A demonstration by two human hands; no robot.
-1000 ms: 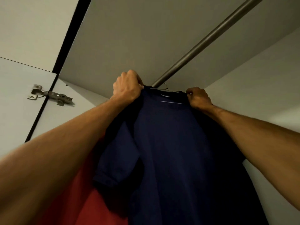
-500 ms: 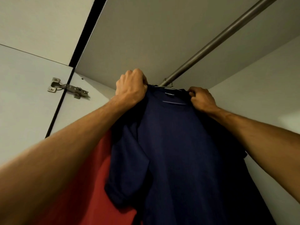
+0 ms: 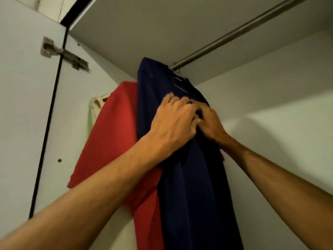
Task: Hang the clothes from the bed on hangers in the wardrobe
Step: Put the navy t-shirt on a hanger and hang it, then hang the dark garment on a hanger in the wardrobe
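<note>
A navy blue shirt [image 3: 194, 186] hangs on a thin hanger [image 3: 178, 73] from the metal wardrobe rail [image 3: 234, 35], at the rail's left end. My left hand [image 3: 173, 127] and my right hand [image 3: 210, 123] are both pressed together on the shirt's front, a little below its collar. Their fingers are bunched on the dark fabric. Behind the navy shirt, to the left, hangs a red shirt [image 3: 115, 141].
A pale green and cream garment [image 3: 93, 109] peeks out behind the red shirt. The wardrobe door with its metal hinge [image 3: 61, 52] stands open at the left. The wardrobe's top panel, its side wall and its back wall close in around the rail.
Both hands have come down from the shirt's shoulders to the middle of its front, below the collar. The view has shifted, so the red shirt and the hinge now show more fully.
</note>
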